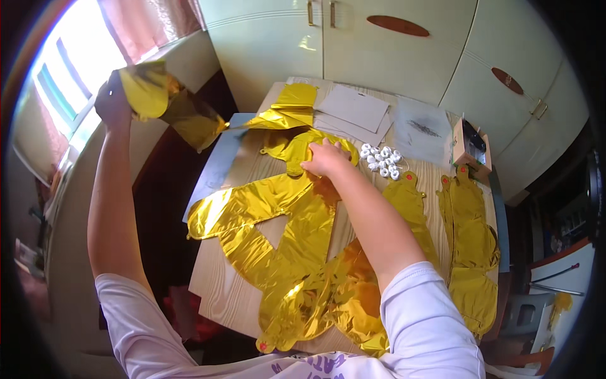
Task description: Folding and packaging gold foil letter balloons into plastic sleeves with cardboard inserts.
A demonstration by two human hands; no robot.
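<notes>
A gold foil strip [183,117] hangs in the air off the table's left side, its upper end in the raised left hand [113,101] near the window. That hand is dark and blurred; its fingers look closed around the foil, though the exact grip is hard to make out. The strip narrows to a twist at the far left edge of the table, where it meets a folded gold foil piece [287,114]. The right hand [329,156] reaches over the table and rests on a gold foil bundle [293,151], its fingers slightly apart; I cannot tell whether the fingertips pinch the layers or only press on them. Below it a large gold foil shape [297,246] lies spread and creased, shining, with a red dot at its near end. To the right, beyond the right forearm, more flat gold foil pieces [470,246] lie side by side on the wooden table [218,275]. Just beside the right hand is a cluster of small white rolls [380,161]. Behind are overlapping pale sheets [356,114], a clear plastic sheet [423,136] with a dark smudge, and a small box [464,155] holding something black. Pale cupboards [271,54] stand behind the table
</notes>
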